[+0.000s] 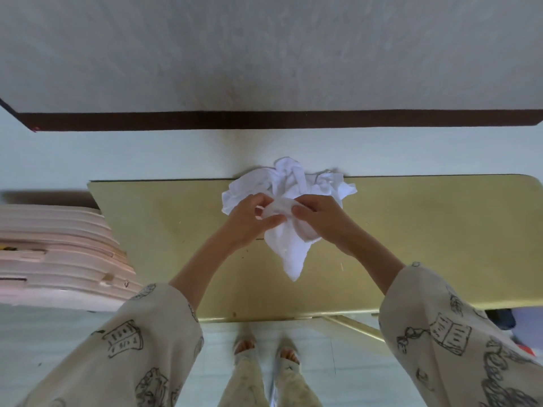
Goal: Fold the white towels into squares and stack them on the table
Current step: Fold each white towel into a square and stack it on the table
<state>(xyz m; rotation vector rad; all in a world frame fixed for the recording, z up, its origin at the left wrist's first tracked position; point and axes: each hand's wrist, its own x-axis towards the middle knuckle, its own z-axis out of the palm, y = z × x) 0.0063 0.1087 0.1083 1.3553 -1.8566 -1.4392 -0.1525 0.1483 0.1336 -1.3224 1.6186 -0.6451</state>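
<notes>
The fingers of the left hand [254, 214] and the right hand [318, 215] are curled and pinch the top edge of one white towel [289, 251], which hangs from them over the yellow bench [426, 245]. Behind it a crumpled pile of towels [286, 179] lies at the bench's far edge.

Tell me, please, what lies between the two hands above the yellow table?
In the head view, a bunched part of a white towel lies between the left hand and the right hand; both pinch it, and the rest hangs toward the table.
</notes>
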